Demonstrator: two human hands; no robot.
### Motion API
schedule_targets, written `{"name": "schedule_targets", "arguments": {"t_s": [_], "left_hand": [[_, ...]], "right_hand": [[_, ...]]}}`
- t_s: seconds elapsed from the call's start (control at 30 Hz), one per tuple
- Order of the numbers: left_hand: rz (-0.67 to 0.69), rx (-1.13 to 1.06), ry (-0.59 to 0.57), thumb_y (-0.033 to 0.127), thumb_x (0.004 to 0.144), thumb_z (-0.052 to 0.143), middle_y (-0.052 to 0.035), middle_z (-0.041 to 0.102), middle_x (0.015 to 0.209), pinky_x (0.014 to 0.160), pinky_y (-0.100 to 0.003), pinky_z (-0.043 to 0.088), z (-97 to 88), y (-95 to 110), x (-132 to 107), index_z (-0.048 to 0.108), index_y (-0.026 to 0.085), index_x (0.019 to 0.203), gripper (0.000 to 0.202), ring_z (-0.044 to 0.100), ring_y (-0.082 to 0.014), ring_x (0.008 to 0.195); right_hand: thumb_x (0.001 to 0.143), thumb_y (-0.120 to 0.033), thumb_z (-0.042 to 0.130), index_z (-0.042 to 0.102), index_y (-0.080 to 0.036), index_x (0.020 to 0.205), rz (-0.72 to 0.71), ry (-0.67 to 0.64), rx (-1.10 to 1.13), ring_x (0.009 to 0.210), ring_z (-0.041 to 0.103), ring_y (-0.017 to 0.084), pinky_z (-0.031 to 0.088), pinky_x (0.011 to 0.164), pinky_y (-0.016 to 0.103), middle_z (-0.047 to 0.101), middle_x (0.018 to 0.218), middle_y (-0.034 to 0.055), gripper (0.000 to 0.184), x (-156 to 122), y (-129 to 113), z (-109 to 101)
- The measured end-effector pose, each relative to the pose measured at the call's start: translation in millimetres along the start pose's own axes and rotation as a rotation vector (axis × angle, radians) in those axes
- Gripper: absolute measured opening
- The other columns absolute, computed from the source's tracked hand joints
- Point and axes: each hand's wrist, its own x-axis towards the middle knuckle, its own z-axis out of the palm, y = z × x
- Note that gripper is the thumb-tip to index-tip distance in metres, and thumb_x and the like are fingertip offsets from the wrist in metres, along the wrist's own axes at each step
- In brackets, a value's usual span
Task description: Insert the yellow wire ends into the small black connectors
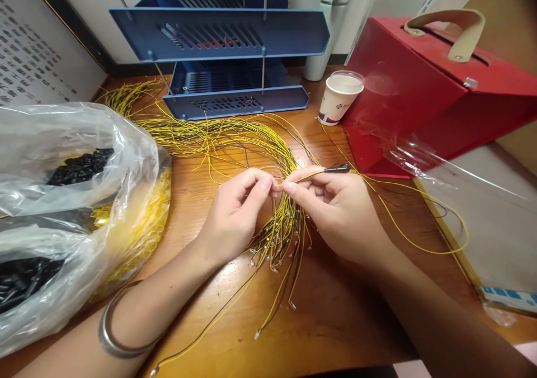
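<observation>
"What have you got there?"

"My right hand (342, 213) pinches a thin yellow wire (310, 175) between thumb and forefinger. The wire crosses the top of that hand to a slim, glossy black sleeve (338, 168)."

"And the other one?"

"My left hand (237, 213) is drawn into a pinch too, its fingertips just beside the right's. It seems to grip the same wire, but my fingers hide the spot."

"Where is that, exactly?"

"Around the middle of the brown wooden worktop (205, 322), above a thick bundle of yellow and dark wires (251, 132). The bundle curves from the far left round beneath my hands, and its small silvery ends (292, 305) fan out on the near side."

"What's around you?"

"On the left, a clear plastic bag (138, 126) with black pieces (81, 168) and yellow pieces (145, 227). On the far side, a blue plastic tray rack (293, 37). Right of it, a white paper cup (338, 98) stands beside a red box with a beige strap handle (403, 98)."
</observation>
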Motion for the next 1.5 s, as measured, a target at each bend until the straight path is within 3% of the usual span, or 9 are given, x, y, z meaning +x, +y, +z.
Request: {"name": "schedule_targets", "arguments": {"t_s": [0.13,0.27,0.47,0.73,0.9,1.13,1.33,1.5], "left_hand": [[0.222,0.317,0.066,0.022,0.089,0.059,-0.0048,0.070,0.092,0.060,-0.024,0.045,-1.7,0.3,-1.2,0.067,0.017,0.102,0.016,0.057,-0.0109,0.065],[0.407,0.439,0.098,0.020,0.087,0.062,-0.0062,0.074,0.092,0.063,-0.025,0.049,-3.0,3.0,-0.1,0.071,0.016,0.098,0.014,0.063,-0.0130,0.069],[0.443,0.429,0.122,0.018,0.086,0.064,-0.0058,0.077,0.089,0.074,-0.026,0.053,-3.2,3.8,0.1,0.073,0.017,0.092,0.011,0.069,-0.0152,0.077],[0.339,0.405,0.139,0.022,0.086,0.064,-0.0055,0.074,0.081,0.065,-0.026,0.049,-2.2,4.9,-0.6,0.071,0.016,0.085,0.009,0.065,-0.0148,0.070],[0.281,0.402,0.089,0.024,0.086,0.061,-0.0026,0.067,0.074,0.059,-0.026,0.042,-3.4,6.5,-0.4,0.065,0.017,0.079,0.010,0.056,-0.0131,0.063],[-0.013,0.015,-0.046,0.030,0.090,0.056,0.0035,0.048,0.054,0.046,-0.024,0.034,-2.9,3.3,1.8,0.054,0.020,0.075,0.019,0.042,-0.0113,0.050],[-0.097,-0.136,-0.088,0.032,0.092,0.051,0.0056,0.041,0.050,0.045,-0.022,0.033,1.8,1.9,1.9,0.049,0.019,0.069,0.027,0.039,-0.0093,0.047],[-0.102,-0.173,-0.108,0.036,0.097,0.043,0.0051,0.038,0.052,0.041,-0.023,0.030,-0.1,-0.5,0.8,0.056,0.018,0.072,0.033,0.035,-0.0086,0.044]], "right_hand": [[0.084,-0.026,0.063,0.068,-0.013,0.078,0.023,0.009,0.017,0.055,0.046,0.008,0.033,0.047,0.021,0.057,0.066,0.0005,0.015,0.6,-0.7,-0.4],[0.084,-0.027,0.064,0.068,-0.013,0.079,0.037,0.010,0.037,0.053,0.043,0.007,0.032,0.045,0.021,0.054,0.062,-0.0008,0.016,1.1,-0.3,-1.1],[0.083,-0.027,0.065,0.069,-0.013,0.079,0.045,0.008,0.063,0.050,0.040,0.006,0.029,0.043,0.021,0.054,0.061,-0.0017,0.015,1.5,0.3,-1.4],[0.085,-0.029,0.062,0.070,-0.013,0.080,-0.021,0.036,-0.102,0.051,0.041,0.007,0.029,0.045,0.023,0.056,0.063,-0.0001,0.018,0.3,1.6,-0.4],[0.087,-0.027,0.060,0.071,-0.014,0.080,-0.155,0.057,-0.307,0.045,0.031,0.007,0.026,0.046,0.025,0.039,0.050,-0.0062,0.018,-0.5,5.2,-1.4],[0.086,-0.020,0.061,0.069,-0.017,0.077,-0.350,0.063,-0.450,0.048,0.036,0.008,0.031,0.051,0.026,0.051,0.057,-0.0034,0.012,0.0,4.3,0.3],[0.087,-0.019,0.060,0.068,-0.016,0.077,-0.354,0.065,-0.415,0.049,0.037,0.008,0.030,0.051,0.026,0.055,0.061,-0.0024,0.013,-0.6,4.2,1.1],[0.089,-0.023,0.059,0.069,-0.015,0.082,-0.256,0.053,-0.351,0.045,0.033,0.007,0.030,0.049,0.026,0.051,0.056,-0.0046,0.014,-1.5,4.0,0.3]]}}
